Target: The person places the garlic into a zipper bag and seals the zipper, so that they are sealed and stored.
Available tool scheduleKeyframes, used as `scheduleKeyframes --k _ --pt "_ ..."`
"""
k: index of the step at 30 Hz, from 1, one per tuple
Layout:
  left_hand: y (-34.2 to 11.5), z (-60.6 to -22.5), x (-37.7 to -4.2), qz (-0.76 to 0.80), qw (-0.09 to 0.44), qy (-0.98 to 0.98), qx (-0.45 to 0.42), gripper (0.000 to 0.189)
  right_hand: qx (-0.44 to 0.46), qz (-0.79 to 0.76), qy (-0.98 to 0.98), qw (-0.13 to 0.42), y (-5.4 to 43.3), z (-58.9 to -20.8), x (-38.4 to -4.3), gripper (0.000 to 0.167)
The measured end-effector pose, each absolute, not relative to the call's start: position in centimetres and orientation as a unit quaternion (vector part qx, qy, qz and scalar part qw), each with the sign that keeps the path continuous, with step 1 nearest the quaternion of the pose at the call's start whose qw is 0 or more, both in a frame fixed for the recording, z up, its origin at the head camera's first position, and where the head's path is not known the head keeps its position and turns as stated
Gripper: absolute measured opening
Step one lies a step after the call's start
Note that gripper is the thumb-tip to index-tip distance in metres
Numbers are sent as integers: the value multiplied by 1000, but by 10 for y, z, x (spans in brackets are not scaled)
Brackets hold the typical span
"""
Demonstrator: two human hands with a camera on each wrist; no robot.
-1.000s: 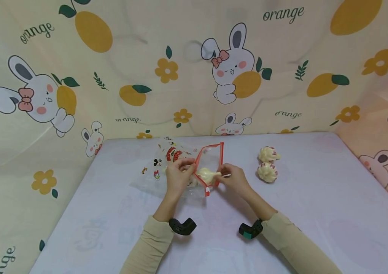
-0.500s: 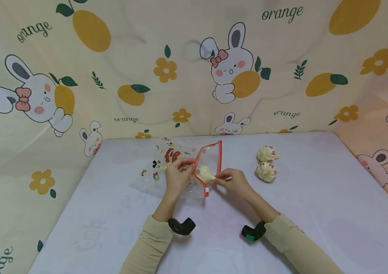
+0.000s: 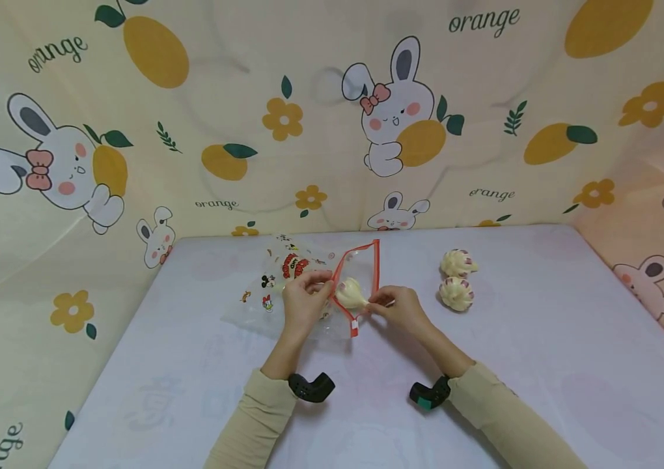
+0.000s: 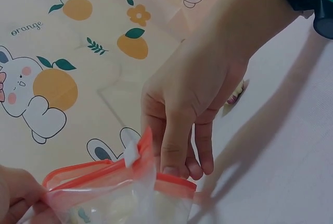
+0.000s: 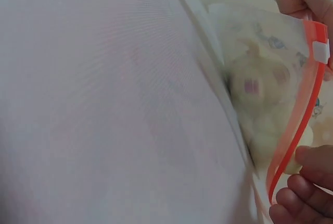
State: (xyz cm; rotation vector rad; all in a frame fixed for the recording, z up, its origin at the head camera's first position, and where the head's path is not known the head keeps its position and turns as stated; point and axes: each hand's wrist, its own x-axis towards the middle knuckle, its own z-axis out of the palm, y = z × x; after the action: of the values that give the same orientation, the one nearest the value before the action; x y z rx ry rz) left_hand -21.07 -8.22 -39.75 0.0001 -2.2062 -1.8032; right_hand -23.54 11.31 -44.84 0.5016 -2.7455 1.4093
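Note:
A clear plastic zipper bag [image 3: 273,316] with a red rim and cartoon prints lies on the table, its mouth facing right. My left hand [image 3: 306,299] pinches the near side of the red rim and keeps the mouth apart. In the mouth is a pale garlic bulb [image 3: 350,293], its stem toward my right hand [image 3: 399,309], which pinches that stem between thumb and fingertips. Through the plastic in the right wrist view shows another garlic bulb [image 5: 257,81] with purple patches. The white slider [image 5: 320,52] sits at one end of the red zipper [image 5: 299,130].
Two more garlic bulbs with purple streaks, a far one [image 3: 457,263] and a nearer one [image 3: 457,294], rest on the white table [image 3: 543,365] right of the bag. A patterned cloth [image 3: 320,156] with rabbits and oranges rises behind the table's back edge.
The garlic bulb in my right hand has tipped and shifted slightly left, further into the bag's mouth. My left hand keeps its hold on the rim. The two bulbs at right stay put.

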Motion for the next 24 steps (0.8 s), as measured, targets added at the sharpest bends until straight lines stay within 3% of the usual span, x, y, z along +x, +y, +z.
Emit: scheduleKeyframes --k 24 --pt "-86 -412 -219 -630 157 -760 -14 13 143 442 -886 -16 117 -445 -234 16"
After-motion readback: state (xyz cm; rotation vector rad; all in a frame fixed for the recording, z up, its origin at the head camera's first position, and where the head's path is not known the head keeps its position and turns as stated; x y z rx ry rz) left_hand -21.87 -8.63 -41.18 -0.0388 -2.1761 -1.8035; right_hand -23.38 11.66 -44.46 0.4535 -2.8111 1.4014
